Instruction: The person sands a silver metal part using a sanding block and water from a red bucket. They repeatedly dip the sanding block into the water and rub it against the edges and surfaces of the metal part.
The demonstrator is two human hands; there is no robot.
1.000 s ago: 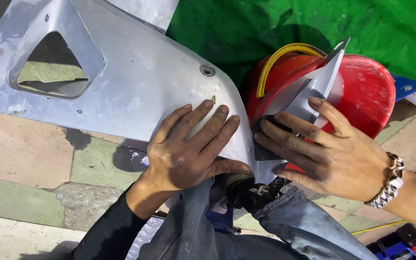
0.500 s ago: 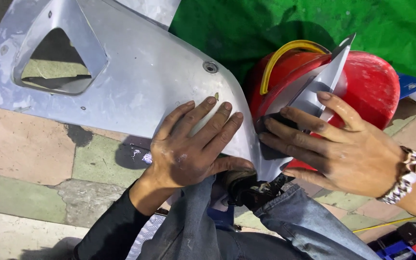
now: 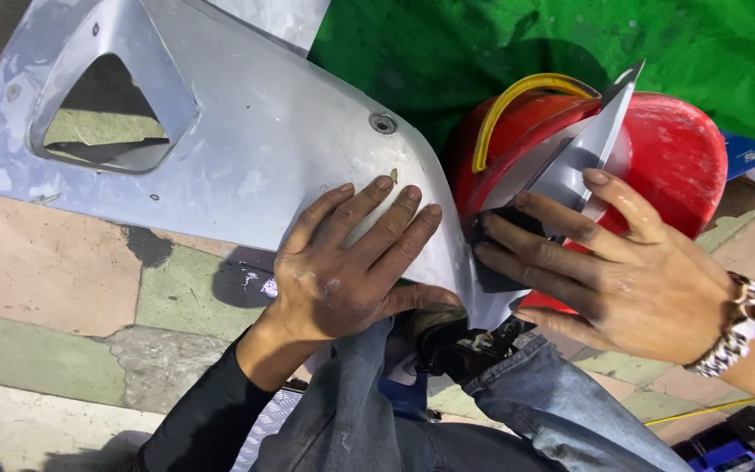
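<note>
Head view, looking down over the person's lap. Nearest the camera are the blue denim trouser legs (image 3: pixel 482 419), on which the lower edge of the large silver-grey moulded plastic body panel (image 3: pixel 246 149) rests; this panel serves as the landmark for all places below.

The left hand (image 3: pixel 342 271), in a black sleeve (image 3: pixel 203 419), lies flat on the panel's near curved corner, fingers (image 3: pixel 369 210) spread and extended, thumb hooked under the panel's edge; it grips nothing, only pressing the panel steady. The right hand (image 3: pixel 631 280), with a silver metal link bracelet (image 3: pixel 731 328) at the wrist, is at the panel's right-hand edge. Its fingers (image 3: pixel 526 236) are nearly straight and press a small dark flat abrasive pad (image 3: pixel 491 253) against the panel's folded end flap (image 3: pixel 578 157); the pad is pinned under the fingertips rather than enclosed by them.

Progress, as a judgement: the panel's broad face appears dull and evenly scuffed, with small pale specks near the left hand, which suggests that surface has been rubbed down. Work is now at the narrow end flap, so the edges and the recess round the triangular opening (image 3: pixel 107 114) may remain; how much is finished cannot be told.

Beyond the panel's right end stands a red plastic bucket with a yellow handle (image 3: pixel 683 149). Farther off lies a green tarpaulin (image 3: pixel 517 44). Left of the lap, under the panel, is patchy tiled floor (image 3: pixel 63 288).
</note>
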